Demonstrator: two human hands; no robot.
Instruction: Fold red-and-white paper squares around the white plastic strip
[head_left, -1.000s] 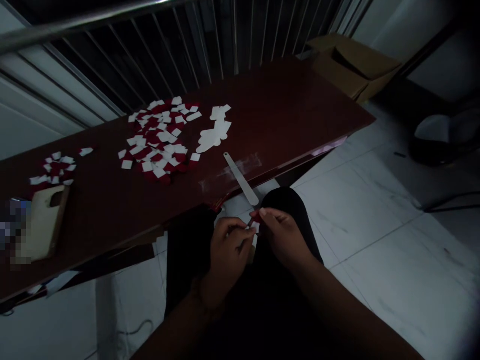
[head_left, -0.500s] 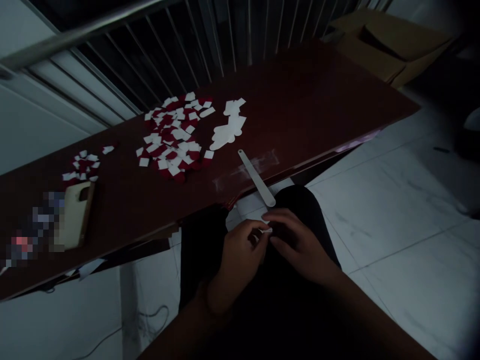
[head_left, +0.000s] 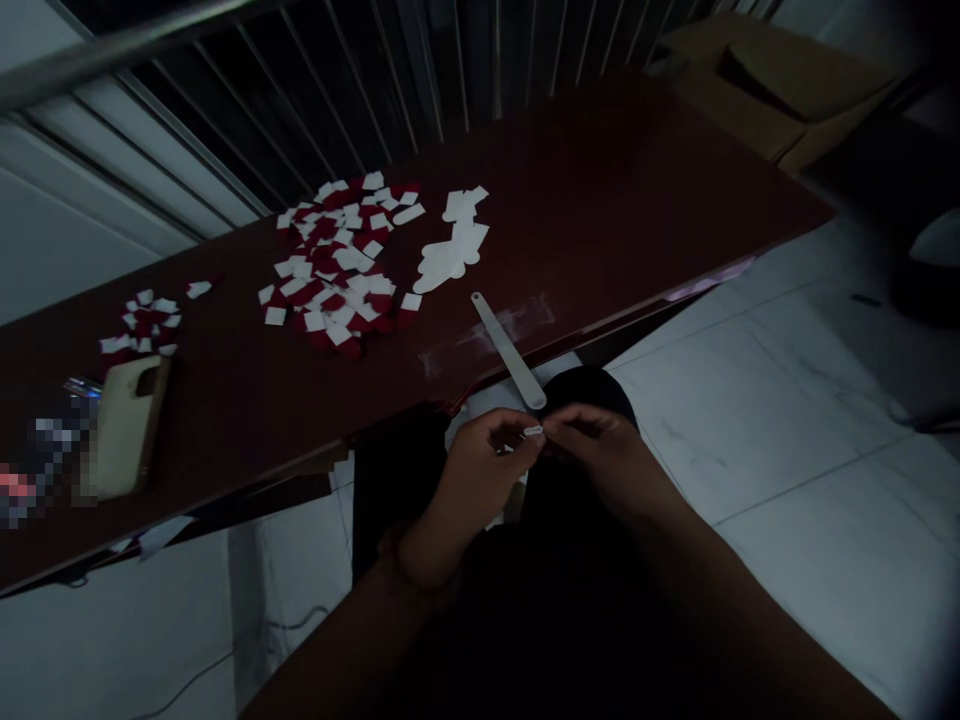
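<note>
Above my lap, my left hand (head_left: 487, 460) pinches a small white piece (head_left: 533, 430) between thumb and fingertips; it looks folded or looped. My right hand (head_left: 600, 450) meets it from the right, its thumb and fingers closed at the piece's right end. A flat, pale strip-shaped tool (head_left: 508, 350) with a small hole at its far end lies just beyond my hands, its rounded near end jutting past the table edge. Farther back spreads a heap of red-and-white pieces (head_left: 337, 270), and beside it a cluster of flat white pieces (head_left: 454, 245).
On the dark red table (head_left: 600, 200), a smaller group of red-and-white pieces (head_left: 146, 320) lies left, near a phone-shaped object in a pale case (head_left: 124, 430). Metal railing (head_left: 315, 90) runs along the back. A cardboard box (head_left: 795, 90) stands at the far right.
My right hand's fingers have closed in from apart to a pinch at the white piece. Both hands have risen slightly, and the view has shifted a little.
</note>
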